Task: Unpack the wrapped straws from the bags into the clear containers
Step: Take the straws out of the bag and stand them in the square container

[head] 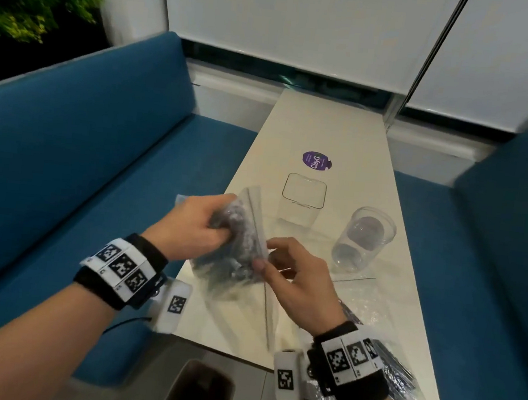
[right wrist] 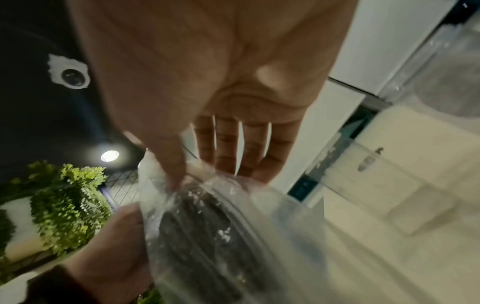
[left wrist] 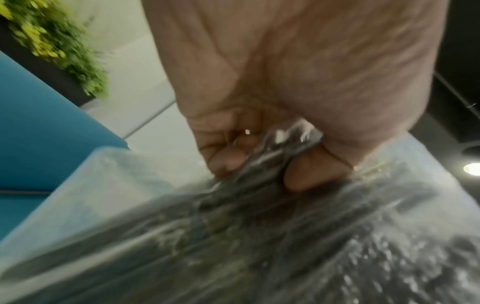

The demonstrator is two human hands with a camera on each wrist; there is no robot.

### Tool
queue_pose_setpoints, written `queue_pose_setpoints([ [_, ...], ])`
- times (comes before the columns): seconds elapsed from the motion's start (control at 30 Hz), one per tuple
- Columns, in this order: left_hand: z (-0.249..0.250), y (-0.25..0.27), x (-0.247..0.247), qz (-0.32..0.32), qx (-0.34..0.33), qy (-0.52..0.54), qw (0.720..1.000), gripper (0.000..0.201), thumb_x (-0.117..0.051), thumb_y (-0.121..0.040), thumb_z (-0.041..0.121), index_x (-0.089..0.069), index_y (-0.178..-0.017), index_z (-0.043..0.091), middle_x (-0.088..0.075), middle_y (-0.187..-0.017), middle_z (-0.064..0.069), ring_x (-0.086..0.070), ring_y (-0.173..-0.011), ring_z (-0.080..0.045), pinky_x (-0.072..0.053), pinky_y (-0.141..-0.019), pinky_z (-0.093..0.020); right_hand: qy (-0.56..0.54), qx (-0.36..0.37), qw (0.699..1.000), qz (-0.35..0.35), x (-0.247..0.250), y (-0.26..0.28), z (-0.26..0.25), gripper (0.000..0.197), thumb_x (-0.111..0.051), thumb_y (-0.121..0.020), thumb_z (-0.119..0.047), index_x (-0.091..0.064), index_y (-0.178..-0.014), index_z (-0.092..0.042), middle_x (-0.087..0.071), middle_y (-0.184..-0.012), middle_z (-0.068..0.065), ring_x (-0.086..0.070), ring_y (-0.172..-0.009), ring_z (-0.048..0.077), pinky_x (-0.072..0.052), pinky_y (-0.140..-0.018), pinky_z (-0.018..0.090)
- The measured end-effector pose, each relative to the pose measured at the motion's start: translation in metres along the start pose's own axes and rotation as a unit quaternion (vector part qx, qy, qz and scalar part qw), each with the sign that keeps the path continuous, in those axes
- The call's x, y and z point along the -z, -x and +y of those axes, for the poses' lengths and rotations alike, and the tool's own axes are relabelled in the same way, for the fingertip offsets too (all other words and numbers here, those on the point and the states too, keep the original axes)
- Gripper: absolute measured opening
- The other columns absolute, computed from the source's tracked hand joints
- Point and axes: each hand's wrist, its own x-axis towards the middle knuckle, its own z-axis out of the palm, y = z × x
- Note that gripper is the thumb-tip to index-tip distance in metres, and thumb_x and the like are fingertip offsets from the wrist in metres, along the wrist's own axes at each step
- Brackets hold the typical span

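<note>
Over the table's near half I hold a clear plastic bag point(head: 234, 261) full of dark wrapped straws. My left hand point(head: 221, 228) grips its bunched upper part, fingers point(left wrist: 228, 162) curled into the plastic. My right hand point(head: 266, 258) pinches the bag's point(right wrist: 207, 236) right edge between thumb and fingers point(right wrist: 226, 156). Beyond the bag stands a square clear container point(head: 301, 200). To the right of that one is a round clear container point(head: 365, 238). Both look empty. In the left wrist view the bag point(left wrist: 259, 236) fills the lower frame, blurred.
Under my right wrist, a second bag of dark straws point(head: 397, 374) lies at the near right of the white table point(head: 327, 131). A flat clear bag point(head: 363, 296) lies beside it. A purple sticker point(head: 316, 160) marks the table's middle. Blue sofas point(head: 98, 167) flank the table; a bin point(head: 202, 390) stands below the near edge.
</note>
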Motion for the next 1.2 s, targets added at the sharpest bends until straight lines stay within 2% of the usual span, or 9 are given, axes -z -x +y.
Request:
queue_pose_setpoints([
  [0.17,0.001,-0.017,-0.019,0.072,0.007,-0.008,0.997,0.054,-0.067,-0.085,0.021,-0.050,-0.136,0.029,-0.059,-0.124,0.007,-0.061,-0.088,-0.009,-0.055,-0.087,-0.039,-0.075,-0.060,0.991,0.094,-0.009,-0.014,0.020,0.012,-0.077,-0.092,-0.038,-0.070,-0.088,-0.028,-0.077,-0.086,-0.005,-0.071,-0.075,0.013,-0.059,-0.074,0.040],
  [0.27,0.009,0.002,-0.030,0.204,-0.024,0.064,0.977,0.024,-0.074,-0.089,0.030,-0.056,-0.104,0.023,-0.064,-0.096,0.002,-0.062,-0.079,-0.014,-0.058,-0.069,-0.035,-0.095,-0.070,0.988,0.101,-0.013,-0.020,0.018,0.021,-0.083,-0.086,-0.036,-0.066,-0.076,-0.028,-0.075,-0.079,-0.004,-0.069,-0.067,0.013,-0.060,-0.068,0.041],
  [0.4,0.025,0.009,-0.033,0.074,-0.003,0.160,0.984,0.031,-0.074,-0.087,0.048,-0.063,-0.084,0.019,-0.071,-0.075,-0.008,-0.068,-0.066,-0.027,-0.062,-0.059,-0.041,-0.088,0.009,0.995,0.045,-0.014,-0.025,0.007,0.025,-0.088,-0.082,-0.023,-0.066,-0.072,-0.031,-0.072,-0.075,-0.010,-0.071,-0.075,0.006,-0.061,-0.078,0.029],
  [0.57,0.025,0.002,-0.025,0.062,-0.015,0.114,0.991,0.019,-0.060,-0.101,0.027,-0.069,-0.087,0.019,-0.073,-0.070,-0.007,-0.073,-0.062,-0.024,-0.064,-0.061,-0.040,-0.091,0.039,0.994,-0.039,-0.005,-0.025,-0.001,0.022,-0.077,-0.092,-0.018,-0.067,-0.095,-0.037,-0.076,-0.101,-0.009,-0.075,-0.104,0.014,-0.063,-0.091,0.039],
  [0.73,0.024,0.006,-0.025,0.044,0.001,0.195,0.980,0.013,-0.070,-0.097,0.024,-0.074,-0.087,0.017,-0.077,-0.079,-0.012,-0.075,-0.072,-0.034,-0.065,-0.071,-0.046,-0.144,-0.016,0.989,0.033,0.000,-0.039,-0.023,0.034,-0.073,-0.082,-0.060,-0.061,-0.084,-0.028,-0.076,-0.093,0.007,-0.075,-0.092,0.032,-0.064,-0.083,0.055],
  [0.87,0.022,0.009,-0.028,0.048,0.000,0.225,0.973,0.002,-0.075,-0.091,0.010,-0.077,-0.089,0.011,-0.076,-0.073,-0.008,-0.067,-0.062,-0.015,-0.062,-0.067,-0.041,-0.137,-0.030,0.990,0.010,-0.001,-0.046,-0.035,0.024,-0.075,-0.092,-0.043,-0.061,-0.082,-0.026,-0.074,-0.090,0.008,-0.075,-0.084,0.036,-0.063,-0.079,0.056],
  [0.97,0.020,0.014,-0.029,0.050,0.004,0.242,0.969,0.003,-0.079,-0.088,0.012,-0.078,-0.088,0.009,-0.073,-0.065,0.004,-0.063,-0.056,-0.010,-0.058,-0.060,-0.030,-0.166,-0.024,0.986,-0.012,0.002,-0.046,-0.037,0.019,-0.067,-0.101,-0.026,-0.066,-0.084,-0.018,-0.073,-0.085,0.008,-0.074,-0.078,0.022,-0.065,-0.080,0.050],
  [1.1,0.018,0.018,-0.027,0.042,0.021,0.337,0.940,0.014,-0.076,-0.090,0.010,-0.075,-0.092,-0.003,-0.066,-0.074,-0.031,-0.057,-0.062,-0.026,-0.054,-0.059,-0.032,-0.183,-0.032,0.982,-0.031,0.009,-0.044,-0.040,0.021,-0.059,-0.105,-0.021,-0.074,-0.096,-0.009,-0.078,-0.091,0.010,-0.078,-0.088,0.026,-0.064,-0.088,0.054],
  [1.2,0.018,0.019,-0.025,0.037,0.027,0.379,0.924,0.015,-0.069,-0.095,0.009,-0.076,-0.102,-0.003,-0.072,-0.087,-0.032,-0.066,-0.069,-0.027,-0.059,-0.065,-0.031,-0.178,-0.024,0.983,-0.043,0.011,-0.043,-0.041,0.020,-0.059,-0.106,-0.020,-0.077,-0.099,-0.017,-0.078,-0.101,0.016,-0.078,-0.098,0.034,-0.063,-0.090,0.056],
])
